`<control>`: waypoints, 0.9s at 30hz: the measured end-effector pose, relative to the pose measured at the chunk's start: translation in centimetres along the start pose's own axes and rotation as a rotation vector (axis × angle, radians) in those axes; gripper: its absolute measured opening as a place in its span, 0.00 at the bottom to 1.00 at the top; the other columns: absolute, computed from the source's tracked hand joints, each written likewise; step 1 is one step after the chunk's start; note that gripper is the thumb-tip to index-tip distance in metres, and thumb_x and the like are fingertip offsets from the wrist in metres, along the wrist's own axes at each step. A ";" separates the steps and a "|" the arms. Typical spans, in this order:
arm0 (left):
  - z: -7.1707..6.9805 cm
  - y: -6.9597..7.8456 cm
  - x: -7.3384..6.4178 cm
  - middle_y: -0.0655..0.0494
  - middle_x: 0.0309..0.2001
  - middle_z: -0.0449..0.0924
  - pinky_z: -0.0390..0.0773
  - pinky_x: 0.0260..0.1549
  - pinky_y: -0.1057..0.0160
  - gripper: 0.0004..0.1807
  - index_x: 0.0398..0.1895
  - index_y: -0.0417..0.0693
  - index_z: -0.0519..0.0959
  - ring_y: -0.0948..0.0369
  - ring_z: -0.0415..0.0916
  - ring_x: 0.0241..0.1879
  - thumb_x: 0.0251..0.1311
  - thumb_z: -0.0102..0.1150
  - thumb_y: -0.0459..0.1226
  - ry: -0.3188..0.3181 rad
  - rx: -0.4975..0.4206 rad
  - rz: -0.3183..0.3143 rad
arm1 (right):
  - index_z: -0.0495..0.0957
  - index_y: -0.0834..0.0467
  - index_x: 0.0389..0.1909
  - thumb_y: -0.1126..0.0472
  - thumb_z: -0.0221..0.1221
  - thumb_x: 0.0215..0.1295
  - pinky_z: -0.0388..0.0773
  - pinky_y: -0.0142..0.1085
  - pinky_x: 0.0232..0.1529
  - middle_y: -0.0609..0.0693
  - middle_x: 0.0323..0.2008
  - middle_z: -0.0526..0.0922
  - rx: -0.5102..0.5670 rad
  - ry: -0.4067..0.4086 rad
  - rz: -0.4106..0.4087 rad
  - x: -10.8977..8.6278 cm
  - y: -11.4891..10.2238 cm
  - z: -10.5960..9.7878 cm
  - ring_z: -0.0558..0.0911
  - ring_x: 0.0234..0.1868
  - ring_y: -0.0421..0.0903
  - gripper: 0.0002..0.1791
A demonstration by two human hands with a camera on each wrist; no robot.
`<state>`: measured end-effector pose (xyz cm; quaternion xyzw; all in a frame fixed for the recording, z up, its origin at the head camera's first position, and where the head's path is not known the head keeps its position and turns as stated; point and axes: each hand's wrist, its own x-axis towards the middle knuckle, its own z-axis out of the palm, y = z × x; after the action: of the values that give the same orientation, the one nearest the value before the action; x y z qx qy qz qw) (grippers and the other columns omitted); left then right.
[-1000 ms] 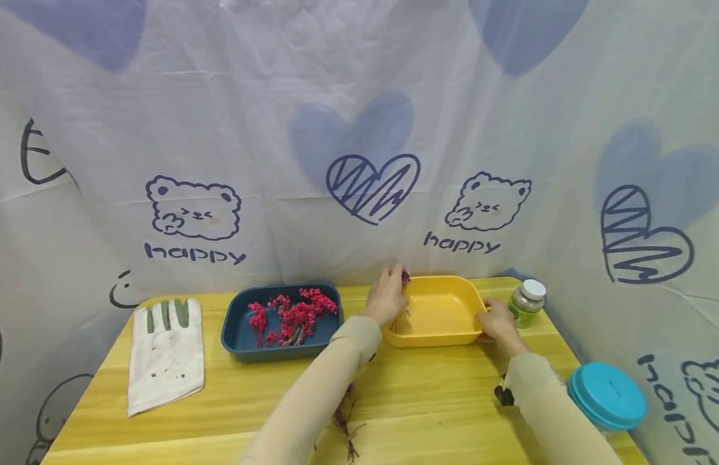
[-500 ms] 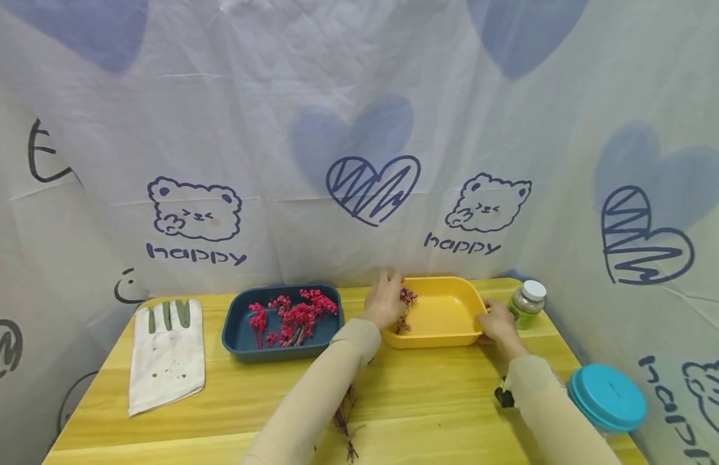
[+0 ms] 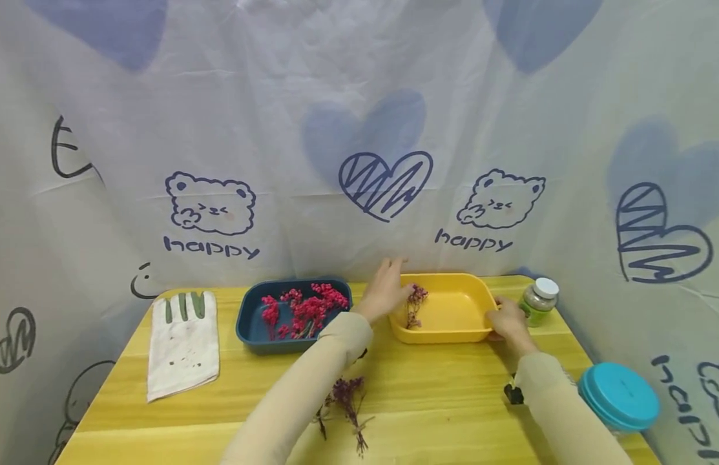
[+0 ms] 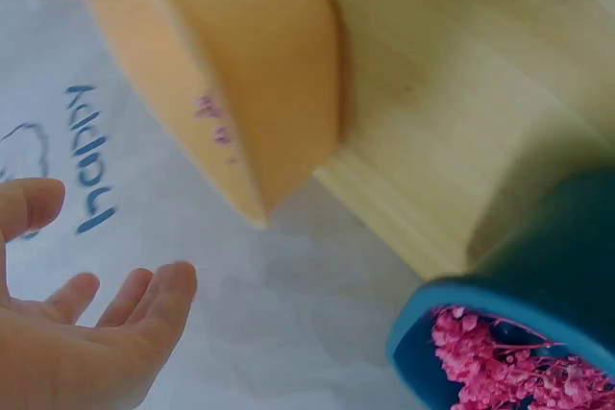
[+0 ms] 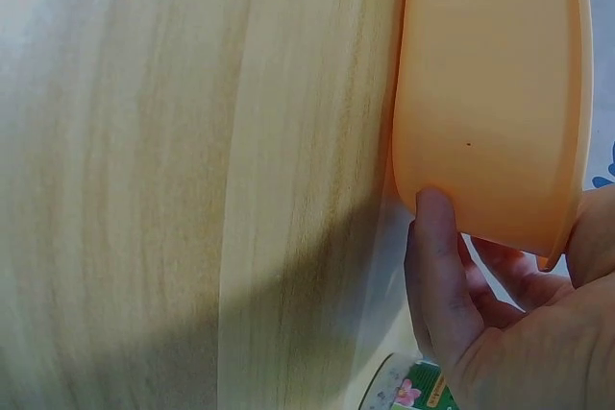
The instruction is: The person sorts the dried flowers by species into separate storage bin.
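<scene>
A yellow tray (image 3: 449,337) stands at the back of the table, right of the middle. Inside its left end lies a small sprig of purple dried flowers (image 3: 416,303). My left hand (image 3: 387,294) is above the tray's left rim, fingers spread and holding nothing; the left wrist view shows the hand (image 4: 91,333) apart from the tray's wall (image 4: 279,74). My right hand (image 3: 506,321) grips the tray's right end, with its thumb over the rim and fingers (image 5: 437,266) against the outer wall.
Left of the yellow tray is a dark blue tray (image 3: 266,349) with pink-red dried flowers (image 3: 309,313). More purple dried flowers (image 3: 349,397) lie in front. A white glove (image 3: 181,352) lies far left; a white-capped jar (image 3: 539,302) and a blue-lidded tub (image 3: 621,397) stand right.
My left hand has let go of the purple dried flowers, which now lie in the yellow tray, and has opened and lifted. My right hand keeps its grip. The view has shifted slightly.
</scene>
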<state>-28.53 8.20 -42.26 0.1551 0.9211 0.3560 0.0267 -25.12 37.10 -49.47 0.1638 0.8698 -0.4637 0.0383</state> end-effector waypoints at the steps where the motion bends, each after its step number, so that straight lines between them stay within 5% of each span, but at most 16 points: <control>1: -0.5 0.1 -0.2 0.47 0.76 0.66 0.74 0.76 0.48 0.37 0.82 0.54 0.61 0.49 0.69 0.74 0.74 0.62 0.41 -0.005 -0.023 0.009 | 0.67 0.73 0.68 0.69 0.48 0.64 0.92 0.43 0.29 0.75 0.56 0.75 -0.001 0.001 0.001 0.0 0.0 -0.1 0.84 0.29 0.46 0.30; 7: -3.5 0.7 -1.8 0.47 0.80 0.62 0.68 0.79 0.45 0.40 0.84 0.55 0.57 0.48 0.64 0.78 0.72 0.62 0.41 -0.013 -0.097 0.094 | 0.66 0.73 0.68 0.69 0.48 0.65 0.92 0.43 0.28 0.76 0.56 0.74 -0.003 0.007 -0.018 0.5 -0.2 -0.8 0.84 0.26 0.45 0.30; 14: -5.8 -0.1 -4.7 0.49 0.79 0.64 0.69 0.78 0.45 0.40 0.83 0.54 0.57 0.50 0.65 0.78 0.72 0.61 0.44 -0.025 -0.062 0.181 | 0.65 0.73 0.70 0.69 0.49 0.66 0.92 0.43 0.30 0.76 0.59 0.71 0.020 -0.018 0.003 0.8 -0.2 -0.7 0.84 0.28 0.46 0.31; 27: -7.1 -4.5 -11.0 0.53 0.80 0.65 0.66 0.79 0.42 0.40 0.83 0.59 0.59 0.49 0.62 0.79 0.72 0.63 0.49 -0.060 0.018 0.154 | 0.63 0.74 0.71 0.69 0.48 0.66 0.93 0.44 0.32 0.77 0.59 0.70 0.004 -0.040 -0.007 0.0 0.0 0.3 0.84 0.27 0.44 0.32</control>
<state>-20.38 -2.93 -40.66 0.2362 0.9084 0.3440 0.0256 -25.17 36.86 -49.67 0.1518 0.8686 -0.4687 0.0537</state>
